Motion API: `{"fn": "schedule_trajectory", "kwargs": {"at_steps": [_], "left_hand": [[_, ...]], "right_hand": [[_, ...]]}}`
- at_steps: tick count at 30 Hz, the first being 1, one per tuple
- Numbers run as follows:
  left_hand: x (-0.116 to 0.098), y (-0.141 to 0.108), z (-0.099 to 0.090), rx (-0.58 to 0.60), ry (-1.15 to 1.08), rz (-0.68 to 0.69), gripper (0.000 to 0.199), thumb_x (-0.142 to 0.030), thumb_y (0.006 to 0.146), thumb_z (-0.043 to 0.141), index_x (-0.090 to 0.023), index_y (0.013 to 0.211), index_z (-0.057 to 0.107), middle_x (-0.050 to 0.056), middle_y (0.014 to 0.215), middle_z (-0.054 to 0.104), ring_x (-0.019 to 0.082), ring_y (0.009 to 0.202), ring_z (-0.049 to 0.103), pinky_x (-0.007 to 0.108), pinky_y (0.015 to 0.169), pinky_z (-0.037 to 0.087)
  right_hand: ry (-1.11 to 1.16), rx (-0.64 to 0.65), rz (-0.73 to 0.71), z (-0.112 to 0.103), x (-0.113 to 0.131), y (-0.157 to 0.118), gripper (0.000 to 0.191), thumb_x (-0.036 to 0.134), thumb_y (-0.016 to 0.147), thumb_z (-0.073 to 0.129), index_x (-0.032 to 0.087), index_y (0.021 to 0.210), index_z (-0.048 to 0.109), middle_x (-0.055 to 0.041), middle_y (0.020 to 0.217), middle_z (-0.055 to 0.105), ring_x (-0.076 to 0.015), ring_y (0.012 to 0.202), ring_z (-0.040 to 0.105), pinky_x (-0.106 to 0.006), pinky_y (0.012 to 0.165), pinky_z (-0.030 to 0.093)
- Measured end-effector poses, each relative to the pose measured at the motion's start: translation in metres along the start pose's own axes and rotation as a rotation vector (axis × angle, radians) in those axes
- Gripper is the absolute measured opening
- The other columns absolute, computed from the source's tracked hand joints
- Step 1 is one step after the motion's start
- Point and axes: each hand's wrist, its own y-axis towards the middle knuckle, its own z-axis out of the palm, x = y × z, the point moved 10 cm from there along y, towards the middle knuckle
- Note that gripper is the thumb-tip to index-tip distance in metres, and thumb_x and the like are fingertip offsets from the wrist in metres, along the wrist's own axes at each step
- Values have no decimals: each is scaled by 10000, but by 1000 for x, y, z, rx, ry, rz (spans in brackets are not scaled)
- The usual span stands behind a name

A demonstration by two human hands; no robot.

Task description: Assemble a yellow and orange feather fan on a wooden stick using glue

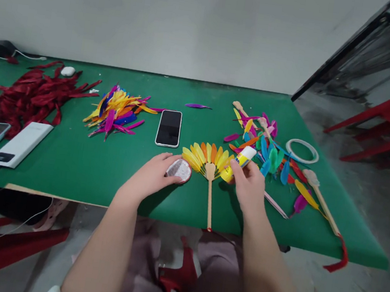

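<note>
My left hand [153,174] is closed around a round, flat disc [179,170] with a mottled grey-white top and a reddish rim; its exact kind is unclear. A yellow glue stick [245,156] with a white end is gripped in my right hand [250,184], tilted up to the right. Between my hands lies a feather fan [209,196]: yellow and orange feathers spread from the wide head of a wooden stick, whose handle points toward me. My right fingers are close to the fan's right edge, partly covering it; whether they touch it I cannot tell.
Loose feathers [120,110] and a phone [169,128] lie beyond my left hand. Dark red ribbons [37,91] and a white power bank [20,144] are further left. Colored feathers [269,151], a clear ring [302,151] and another wooden stick [324,203] lie right.
</note>
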Motion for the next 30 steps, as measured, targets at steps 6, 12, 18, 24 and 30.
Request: {"fn": "schedule_trajectory", "kwargs": {"at_steps": [6, 12, 18, 24, 30], "left_hand": [[7, 2, -18, -159, 57, -21, 290, -260, 868, 487, -175, 1119, 605, 75, 1073, 649, 210, 999, 580, 350, 898, 442], [4, 5, -26, -235, 163, -25, 201, -252, 861, 504, -202, 958, 672, 42, 888, 696, 204, 849, 589, 332, 763, 457], [5, 12, -15, -213, 244, -7, 208, -206, 854, 487, -179, 922, 682, 53, 778, 630, 203, 814, 554, 324, 733, 443], [0, 18, -7, -192, 280, 38, 203, -192, 842, 489, -158, 840, 690, 72, 794, 590, 212, 821, 537, 346, 749, 445], [-1, 23, -3, -214, 307, 56, 221, -194, 850, 479, -170, 899, 692, 74, 810, 600, 217, 827, 542, 354, 756, 447]], "right_hand": [[14, 6, 19, 7, -4, -6, 292, 484, 704, 593, 204, 780, 559, 16, 619, 541, -140, 511, 503, -274, 421, 457], [-42, 18, -93, 7, 2, -8, 231, 432, 718, 603, 216, 783, 557, 1, 686, 583, -167, 619, 552, -326, 612, 471], [-40, 36, -105, 8, 2, -8, 230, 423, 718, 598, 216, 815, 571, -4, 710, 602, -174, 624, 561, -339, 648, 474], [-109, 48, -121, 8, 2, -10, 240, 448, 728, 594, 224, 812, 582, -6, 692, 598, -196, 688, 583, -341, 659, 470], [-90, 59, -114, 8, 2, -11, 254, 468, 728, 592, 229, 808, 572, -1, 671, 585, -181, 611, 571, -331, 595, 473]]}}
